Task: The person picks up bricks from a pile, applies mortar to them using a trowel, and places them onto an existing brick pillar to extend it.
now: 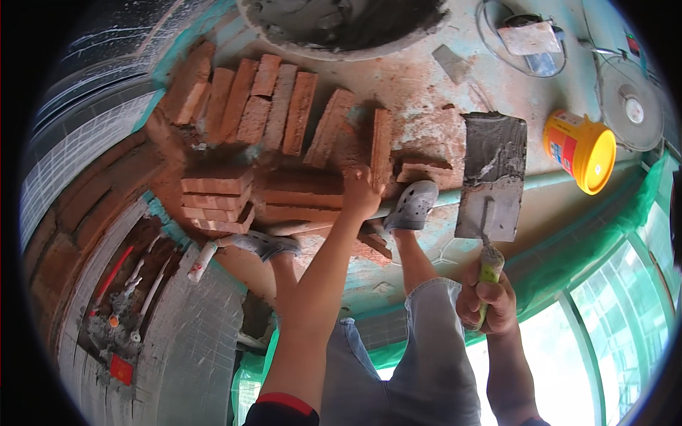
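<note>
My left hand (362,190) grips the near end of a red brick (381,142) among the bricks laid on the dusty floor. My right hand (489,302) is closed on the green handle of a trowel; its rectangular blade (492,177) is smeared with grey mortar. Several loose bricks (256,106) lie in a row beyond my left hand, and short stacks (217,202) sit nearer, beside my feet. A broken brick piece (423,169) lies right of the gripped brick.
A mortar tub (426,39) stands at the top. A yellow bucket (579,149) is at the right, beside a coiled hose (625,106). A brick wall (85,199) and a recess with pipes (121,298) are at the left. Green netting (632,213) borders the windows.
</note>
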Action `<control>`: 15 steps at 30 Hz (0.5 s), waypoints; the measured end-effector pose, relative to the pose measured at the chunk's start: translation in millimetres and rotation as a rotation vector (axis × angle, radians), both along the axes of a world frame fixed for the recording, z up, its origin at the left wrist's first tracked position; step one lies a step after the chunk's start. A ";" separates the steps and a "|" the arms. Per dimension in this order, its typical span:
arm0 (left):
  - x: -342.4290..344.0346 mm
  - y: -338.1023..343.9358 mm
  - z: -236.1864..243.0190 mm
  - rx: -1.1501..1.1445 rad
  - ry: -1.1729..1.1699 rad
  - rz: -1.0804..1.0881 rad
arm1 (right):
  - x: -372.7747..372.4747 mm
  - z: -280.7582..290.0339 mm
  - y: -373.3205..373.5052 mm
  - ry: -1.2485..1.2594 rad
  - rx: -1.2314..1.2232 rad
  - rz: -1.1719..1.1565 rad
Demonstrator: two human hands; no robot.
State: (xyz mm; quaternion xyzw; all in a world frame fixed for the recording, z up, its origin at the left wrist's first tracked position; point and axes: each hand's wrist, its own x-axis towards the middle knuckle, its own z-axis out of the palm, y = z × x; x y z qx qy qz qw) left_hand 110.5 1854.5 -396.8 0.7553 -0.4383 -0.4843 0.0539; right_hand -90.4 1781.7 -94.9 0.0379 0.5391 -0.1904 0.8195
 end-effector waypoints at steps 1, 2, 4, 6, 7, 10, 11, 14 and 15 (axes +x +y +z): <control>0.8 -3.9 8.7 -0.012 0.034 0.057 | 0.9 -0.2 0.2 -0.011 0.001 -0.001; 4.9 -1.0 12.6 -0.012 0.021 0.146 | 2.7 0.8 0.2 -0.021 -0.005 -0.008; 32.0 -0.5 10.8 -0.035 -0.086 0.182 | 3.4 1.2 1.1 -0.031 -0.028 0.007; 59.1 -4.4 9.8 -0.093 -0.310 0.242 | 6.8 3.1 -0.9 -0.029 -0.018 0.016; 71.5 -9.7 9.8 -0.129 -0.442 0.267 | 7.6 3.9 -2.0 -0.017 -0.008 0.021; 122.2 -24.4 -2.6 -0.020 -0.606 0.200 | 8.7 -0.4 -0.1 -0.013 0.015 0.042; 130.5 -31.3 -7.7 -0.017 -0.619 0.202 | 8.7 -3.4 1.2 -0.023 0.029 0.040; 140.9 -50.5 -17.4 0.191 -0.584 0.076 | 10.3 -6.3 3.5 -0.010 0.034 0.033; 140.5 -53.1 -17.4 0.197 -0.583 0.074 | 10.2 -6.7 5.0 0.000 0.034 0.030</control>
